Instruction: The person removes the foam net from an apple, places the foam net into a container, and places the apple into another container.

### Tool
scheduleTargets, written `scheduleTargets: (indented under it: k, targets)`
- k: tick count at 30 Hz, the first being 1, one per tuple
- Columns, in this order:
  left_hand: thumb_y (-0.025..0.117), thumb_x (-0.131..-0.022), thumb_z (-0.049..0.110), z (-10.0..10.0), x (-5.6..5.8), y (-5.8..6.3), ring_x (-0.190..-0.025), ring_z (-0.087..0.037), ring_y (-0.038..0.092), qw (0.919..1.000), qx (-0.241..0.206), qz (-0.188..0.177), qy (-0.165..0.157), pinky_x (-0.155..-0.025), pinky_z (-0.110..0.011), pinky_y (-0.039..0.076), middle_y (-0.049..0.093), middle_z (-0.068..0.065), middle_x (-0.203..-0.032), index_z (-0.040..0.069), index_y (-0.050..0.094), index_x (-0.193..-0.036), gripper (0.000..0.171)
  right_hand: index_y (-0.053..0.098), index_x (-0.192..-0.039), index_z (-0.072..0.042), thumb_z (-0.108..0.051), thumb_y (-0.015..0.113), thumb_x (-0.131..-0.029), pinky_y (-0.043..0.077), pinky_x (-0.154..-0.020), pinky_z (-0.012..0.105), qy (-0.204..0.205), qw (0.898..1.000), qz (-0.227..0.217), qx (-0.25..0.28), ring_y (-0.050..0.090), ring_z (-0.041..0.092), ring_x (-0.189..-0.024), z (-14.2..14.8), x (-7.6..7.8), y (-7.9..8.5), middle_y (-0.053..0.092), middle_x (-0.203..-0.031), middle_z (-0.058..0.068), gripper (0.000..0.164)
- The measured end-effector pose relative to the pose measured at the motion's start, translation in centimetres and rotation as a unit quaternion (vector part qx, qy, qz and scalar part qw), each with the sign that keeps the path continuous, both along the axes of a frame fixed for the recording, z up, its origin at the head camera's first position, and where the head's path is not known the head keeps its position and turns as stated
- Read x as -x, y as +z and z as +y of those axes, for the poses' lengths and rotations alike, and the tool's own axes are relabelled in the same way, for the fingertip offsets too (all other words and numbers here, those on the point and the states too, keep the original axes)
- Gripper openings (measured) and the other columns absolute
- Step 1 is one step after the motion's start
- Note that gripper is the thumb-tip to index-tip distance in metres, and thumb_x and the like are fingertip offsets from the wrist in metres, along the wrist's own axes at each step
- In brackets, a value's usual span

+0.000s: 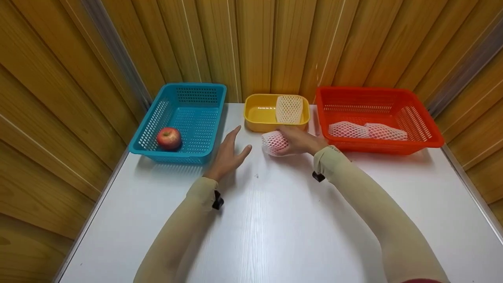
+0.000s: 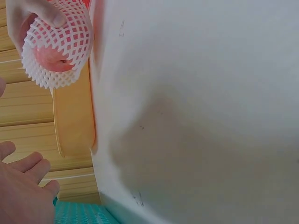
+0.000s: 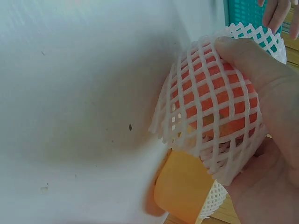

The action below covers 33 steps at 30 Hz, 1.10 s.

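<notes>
My right hand (image 1: 299,139) grips an apple (image 3: 226,95) wrapped in a white foam net sleeve (image 1: 271,142), held above the table in front of the yellow bin. The thumb presses on the net in the right wrist view, and the sleeve's open ends extend past the fruit. From the left wrist view, the apple's reddish end (image 2: 52,58) shows through one opening. My left hand (image 1: 228,155) is beside the blue basket, holding nothing, its fingers extended and thumb spread toward the wrapped apple. A bare red apple (image 1: 169,138) lies inside the blue basket (image 1: 177,158).
At the back middle stands the yellow bin (image 1: 257,126) with a foam net sleeve (image 1: 289,109) in it. To its right, a red basket (image 1: 377,147) contains net-wrapped fruit (image 1: 347,129). Wooden panel walls (image 1: 255,47) border the white table (image 1: 267,236) at the back and sides.
</notes>
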State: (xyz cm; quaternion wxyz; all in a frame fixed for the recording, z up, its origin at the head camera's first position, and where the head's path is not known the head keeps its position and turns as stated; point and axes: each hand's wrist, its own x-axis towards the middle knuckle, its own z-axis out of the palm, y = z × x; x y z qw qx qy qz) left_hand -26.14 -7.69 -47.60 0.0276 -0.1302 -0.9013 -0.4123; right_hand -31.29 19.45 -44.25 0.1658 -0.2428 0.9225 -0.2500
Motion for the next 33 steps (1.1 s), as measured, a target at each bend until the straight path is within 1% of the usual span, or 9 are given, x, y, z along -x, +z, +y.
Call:
scheduleTargets:
  k: [2, 5, 7, 13, 17, 22, 27, 33]
  targets:
    - [0.065, -0.099, 0.039, 0.1, 0.0, 0.0, -0.152, -0.025, 0.031, 1.0000, 0.000, -0.007, 0.002, -0.124, -0.044, 0.025, 0.033, -0.008, -0.165, 0.013, 0.028, -0.162, 0.077, 0.040, -0.150, -0.013, -0.034, 0.086, -0.084, 0.031, -0.120, 0.052, -0.004, 1.000, -0.006, -0.001, 0.047, 0.029, -0.131, 0.0, 0.0, -0.3, 0.052, -0.142, 0.009, 0.084]
    - [0.065, -0.099, 0.039, 0.1, 0.0, 0.1, -0.152, -0.024, 0.030, 0.9999, 0.005, -0.012, 0.004, -0.124, -0.043, 0.025, 0.032, -0.008, -0.166, 0.014, 0.028, -0.162, 0.077, 0.040, -0.149, -0.012, -0.034, 0.085, -0.085, 0.032, -0.119, 0.054, -0.007, 1.000, -0.015, -0.001, 0.047, 0.031, -0.129, 0.1, 0.0, -0.8, 0.054, -0.140, 0.010, 0.082]
    - [0.064, -0.099, 0.041, 0.2, 0.0, 0.2, -0.152, -0.024, 0.030, 0.9998, 0.007, -0.015, 0.006, -0.124, -0.044, 0.025, 0.032, -0.008, -0.166, 0.014, 0.028, -0.162, 0.078, 0.041, -0.148, -0.011, -0.034, 0.085, -0.085, 0.033, -0.118, 0.053, -0.010, 1.000, -0.015, 0.001, 0.048, 0.031, -0.128, 0.1, 0.1, -0.9, 0.054, -0.138, 0.011, 0.080]
    - [0.063, -0.099, 0.043, 0.0, -0.1, 0.3, -0.152, -0.024, 0.030, 0.9999, 0.011, -0.011, 0.004, -0.124, -0.045, 0.026, 0.031, -0.007, -0.166, 0.014, 0.027, -0.163, 0.078, 0.042, -0.146, -0.013, -0.032, 0.086, -0.085, 0.035, -0.118, 0.049, -0.025, 0.999, -0.021, 0.017, 0.050, 0.028, -0.126, 0.1, 0.1, -1.1, 0.055, -0.136, 0.008, 0.078]
    - [0.064, -0.100, 0.041, -0.1, -0.1, 0.1, -0.152, -0.024, 0.030, 0.9999, 0.010, -0.006, 0.002, -0.124, -0.043, 0.025, 0.032, -0.008, -0.166, 0.012, 0.027, -0.162, 0.078, 0.042, -0.148, -0.015, -0.032, 0.086, -0.085, 0.034, -0.119, 0.050, -0.028, 0.999, -0.027, 0.021, 0.050, 0.027, -0.127, 0.1, 0.1, -1.1, 0.055, -0.138, 0.006, 0.078]
    - [0.064, -0.100, 0.042, -0.2, -0.1, -0.1, -0.152, -0.024, 0.029, 0.9999, 0.005, -0.012, 0.002, -0.124, -0.043, 0.024, 0.031, -0.008, -0.166, 0.013, 0.027, -0.162, 0.078, 0.043, -0.148, -0.016, -0.032, 0.085, -0.086, 0.035, -0.118, 0.050, -0.023, 0.999, -0.026, 0.016, 0.050, 0.027, -0.127, 0.1, 0.0, -1.1, 0.056, -0.138, 0.006, 0.077]
    - [0.066, -0.100, 0.035, -0.2, 0.0, -0.2, -0.152, -0.025, 0.030, 1.0000, 0.004, 0.000, 0.001, -0.124, -0.043, 0.024, 0.033, -0.009, -0.165, 0.011, 0.028, -0.162, 0.077, 0.042, -0.148, -0.013, -0.031, 0.085, -0.086, 0.036, -0.117, 0.049, -0.018, 1.000, -0.017, 0.015, 0.051, 0.028, -0.124, 0.3, -0.1, -1.1, 0.055, -0.136, 0.008, 0.078]
    - [0.064, -0.099, 0.041, -0.2, -0.1, -0.3, -0.153, -0.023, 0.029, 0.9998, 0.010, -0.014, 0.004, -0.124, -0.043, 0.025, 0.031, -0.006, -0.167, 0.014, 0.026, -0.163, 0.079, 0.043, -0.147, -0.011, -0.029, 0.086, -0.086, 0.036, -0.116, 0.047, -0.011, 1.000, 0.000, 0.017, 0.051, 0.028, -0.122, 0.2, -0.1, -1.3, 0.056, -0.135, 0.009, 0.077]
